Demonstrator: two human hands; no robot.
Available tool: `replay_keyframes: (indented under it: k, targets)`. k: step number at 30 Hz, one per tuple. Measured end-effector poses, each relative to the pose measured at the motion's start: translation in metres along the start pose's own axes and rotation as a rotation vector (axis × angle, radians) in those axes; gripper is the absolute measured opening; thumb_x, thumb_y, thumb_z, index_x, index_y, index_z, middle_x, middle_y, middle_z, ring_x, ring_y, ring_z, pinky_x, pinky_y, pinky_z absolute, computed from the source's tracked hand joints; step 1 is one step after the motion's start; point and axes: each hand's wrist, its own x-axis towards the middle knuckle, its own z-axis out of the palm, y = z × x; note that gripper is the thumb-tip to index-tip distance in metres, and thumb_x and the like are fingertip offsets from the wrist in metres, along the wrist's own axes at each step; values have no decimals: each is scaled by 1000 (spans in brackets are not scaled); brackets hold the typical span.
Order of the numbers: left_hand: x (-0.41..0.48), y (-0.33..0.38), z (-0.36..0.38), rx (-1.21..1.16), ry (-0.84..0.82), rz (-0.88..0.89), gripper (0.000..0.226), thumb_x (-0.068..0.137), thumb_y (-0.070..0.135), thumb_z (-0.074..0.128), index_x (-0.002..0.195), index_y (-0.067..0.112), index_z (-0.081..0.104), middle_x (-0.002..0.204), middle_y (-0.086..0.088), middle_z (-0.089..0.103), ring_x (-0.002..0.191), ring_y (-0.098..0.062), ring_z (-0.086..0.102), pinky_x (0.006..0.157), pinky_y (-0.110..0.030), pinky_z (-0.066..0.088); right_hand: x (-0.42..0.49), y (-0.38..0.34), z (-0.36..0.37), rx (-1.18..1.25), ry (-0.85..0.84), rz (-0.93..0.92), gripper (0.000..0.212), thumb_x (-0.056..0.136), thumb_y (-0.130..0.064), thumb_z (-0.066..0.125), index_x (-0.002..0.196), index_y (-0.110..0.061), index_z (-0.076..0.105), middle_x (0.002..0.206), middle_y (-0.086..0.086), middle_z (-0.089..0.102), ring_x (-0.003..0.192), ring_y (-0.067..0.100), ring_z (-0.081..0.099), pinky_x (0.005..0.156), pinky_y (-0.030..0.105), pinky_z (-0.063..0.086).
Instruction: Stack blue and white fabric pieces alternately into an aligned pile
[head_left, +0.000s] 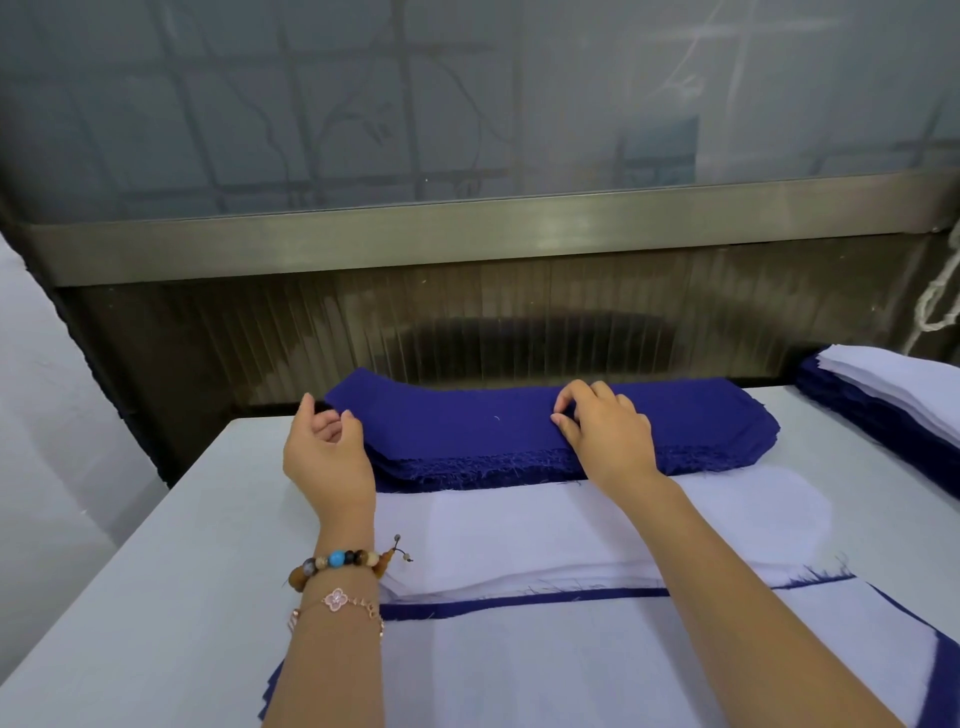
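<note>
A thick pile of blue fabric pieces lies across the far part of the table, its frayed edge facing me. My right hand rests on top of this pile, thumb and forefinger pinching the top blue piece. My left hand is at the pile's left end with fingers loosely curled, palm turned toward the fabric, holding nothing that I can see. In front of the blue pile lies a white fabric piece. Nearest to me sits the mixed pile, white on top with blue edges showing.
The white table extends left of the piles. A second stack of white over blue pieces sits at the far right. A metal rail and dark panel rise behind the table. White cloth hangs at the left edge.
</note>
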Motion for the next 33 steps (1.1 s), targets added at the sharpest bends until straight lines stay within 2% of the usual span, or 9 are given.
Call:
replay_keyframes:
  k: [3, 8, 11, 14, 17, 22, 26, 29, 33]
  targets:
    - [1, -11, 5, 67, -120, -66, 19, 93, 4, 55, 104, 10, 69, 87, 8, 63, 84, -16, 60, 74, -32, 50, 0, 0, 1, 2, 11, -7, 21, 98, -37, 48, 115, -24, 51, 120, 2, 55, 109, 21, 52, 87, 35, 47]
    - [-2, -14, 7, 119, -176, -7, 22, 93, 12, 62, 113, 7, 70, 103, -4, 68, 90, -13, 58, 78, -25, 49, 0, 1, 1, 5, 17, -16, 22, 99, -36, 47, 116, -25, 51, 120, 1, 55, 109, 21, 52, 87, 34, 47]
    - [-1, -14, 5, 47, -95, -50, 22, 92, 22, 65, 106, 5, 70, 91, -1, 68, 81, -11, 59, 68, -19, 46, 0, 2, 1, 7, 12, -11, 26, 99, -36, 47, 122, -25, 49, 123, 2, 55, 111, 21, 52, 89, 35, 47]
    - [2, -12, 4, -147, -63, -171, 15, 95, 28, 60, 100, 15, 66, 86, 8, 65, 81, -5, 60, 64, -19, 44, 2, 1, -1, 40, 4, 4, 48, 97, -36, 52, 141, -27, 35, 126, 2, 55, 113, 22, 53, 90, 37, 48]
    - [2, -16, 5, -197, -95, -238, 15, 99, 30, 52, 104, 18, 60, 102, 0, 64, 93, -15, 60, 73, -28, 50, 7, 3, -2, 32, -37, -2, 63, 95, -37, 55, 149, -30, 22, 120, 3, 58, 104, 23, 57, 81, 38, 54]
    - [4, -19, 7, -178, -113, -279, 7, 99, 30, 51, 98, 25, 56, 103, 1, 62, 101, -20, 60, 84, -38, 54, 26, 22, -16, 108, -221, -6, 48, 92, -36, 61, 134, -23, 42, 106, 2, 58, 91, 18, 57, 74, 30, 50]
    - [6, -23, 7, -154, -95, -312, 12, 98, 30, 54, 99, 19, 60, 101, -2, 65, 99, -22, 62, 90, -44, 54, 33, 64, -34, 58, -181, 89, 37, 94, -33, 59, 125, -16, 50, 93, -1, 55, 84, 17, 53, 69, 29, 42]
    - [7, -24, 9, -131, -84, -326, 16, 98, 31, 55, 102, 16, 60, 103, -5, 65, 99, -23, 62, 89, -44, 54, 34, 101, -48, 27, -143, 210, 37, 93, -34, 59, 124, -14, 53, 109, 8, 60, 93, 24, 56, 77, 34, 46]
    - [7, -25, 12, -123, -87, -338, 13, 97, 28, 56, 93, 17, 62, 96, -2, 65, 99, -24, 62, 89, -44, 54, 29, 141, -57, 78, -73, 471, 41, 89, -46, 62, 119, -19, 57, 128, 16, 48, 114, 37, 49, 96, 45, 44]
